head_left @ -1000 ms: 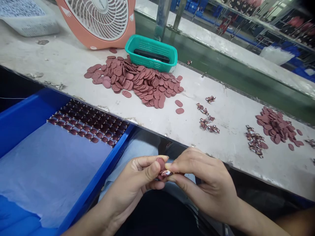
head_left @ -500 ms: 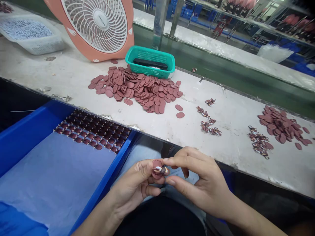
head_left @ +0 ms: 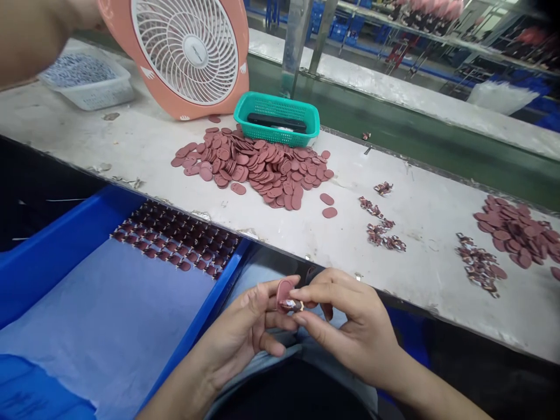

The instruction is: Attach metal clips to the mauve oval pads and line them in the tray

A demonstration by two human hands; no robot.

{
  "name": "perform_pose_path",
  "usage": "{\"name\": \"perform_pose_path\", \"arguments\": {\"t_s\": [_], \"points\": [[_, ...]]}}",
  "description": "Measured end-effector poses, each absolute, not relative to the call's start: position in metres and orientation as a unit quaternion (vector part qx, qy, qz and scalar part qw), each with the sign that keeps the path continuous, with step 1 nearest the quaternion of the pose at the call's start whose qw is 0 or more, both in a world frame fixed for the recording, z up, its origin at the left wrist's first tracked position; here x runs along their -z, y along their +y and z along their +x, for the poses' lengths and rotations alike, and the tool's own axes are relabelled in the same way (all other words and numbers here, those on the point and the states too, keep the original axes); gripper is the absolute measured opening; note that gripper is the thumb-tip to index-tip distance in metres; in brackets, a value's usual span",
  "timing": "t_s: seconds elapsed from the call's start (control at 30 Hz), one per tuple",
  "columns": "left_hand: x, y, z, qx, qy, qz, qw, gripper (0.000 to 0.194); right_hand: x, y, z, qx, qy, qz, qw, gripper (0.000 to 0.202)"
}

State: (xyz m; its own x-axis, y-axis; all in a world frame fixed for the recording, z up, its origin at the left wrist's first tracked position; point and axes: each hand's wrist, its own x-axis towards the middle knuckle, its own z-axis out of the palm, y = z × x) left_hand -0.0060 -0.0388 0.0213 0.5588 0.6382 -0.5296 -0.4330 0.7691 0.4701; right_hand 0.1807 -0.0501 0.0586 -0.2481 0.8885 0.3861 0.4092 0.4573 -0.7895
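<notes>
Just in front of my lap, my left hand (head_left: 245,321) holds a reddish-brown oval piece (head_left: 283,291) by its edge, the other fingers curled below it. A small brown-and-white part (head_left: 292,305) lies against the lower side of that oval. My right hand (head_left: 361,321) pinches this part between thumb and forefinger. How the part and the oval are joined is too small to tell. On the bench beyond lies a large pile of similar ovals (head_left: 262,169), with small clusters of brown-and-white parts (head_left: 385,236) to the right.
A blue bin (head_left: 227,291) at left holds rows of assembled pieces (head_left: 175,236) on a pale sheet. Along the bench stand a white tub (head_left: 96,96), an orange fan (head_left: 175,105) and a green basket (head_left: 280,135). Another person's arm (head_left: 39,35) reaches in at upper left beside the fan.
My right thumb and forefinger have closed on the small part, and the oval has tilted more on edge. Another person's arm has entered at upper left. The view has shifted slightly.
</notes>
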Motion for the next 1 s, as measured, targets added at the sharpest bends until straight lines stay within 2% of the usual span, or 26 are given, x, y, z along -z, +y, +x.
{"name": "perform_pose_path", "arguments": {"t_s": [0.07,0.17,0.27,0.43,0.57,0.67,0.77,0.93,1.0], "points": [[-0.019,-0.041,-0.009,-0.369,0.414,0.146,0.819,0.053,-0.051,-0.048,0.174,-0.220,-0.744,-0.450,0.443,0.022],[-0.018,-0.046,-0.012,-0.491,0.504,0.173,0.689,0.037,-0.036,-0.042,0.159,-0.119,-0.759,-0.452,0.455,0.023],[-0.017,-0.050,-0.015,-0.529,0.532,0.204,0.629,0.035,-0.020,-0.034,0.139,-0.045,-0.784,-0.426,0.449,0.023],[-0.013,-0.046,-0.026,-0.543,0.574,0.177,0.587,0.030,0.002,-0.019,0.106,-0.044,-0.811,-0.390,0.434,0.018],[-0.004,-0.043,-0.043,-0.538,0.603,0.148,0.571,0.033,0.005,-0.014,0.091,-0.065,-0.822,-0.386,0.414,0.014],[0.014,-0.039,-0.072,-0.488,0.660,0.200,0.535,0.035,0.000,-0.020,0.096,-0.078,-0.838,-0.358,0.405,0.014],[0.049,-0.027,-0.113,-0.373,0.749,0.325,0.442,0.038,-0.002,-0.030,0.113,-0.088,-0.848,-0.337,0.400,0.018],[0.108,-0.005,-0.166,-0.221,0.817,0.404,0.347,0.029,0.008,-0.040,0.141,-0.088,-0.830,-0.382,0.397,0.021],[0.121,-0.002,-0.172,-0.163,0.827,0.431,0.321,0.032,0.012,-0.042,0.147,-0.088,-0.828,-0.394,0.390,0.021]]}}
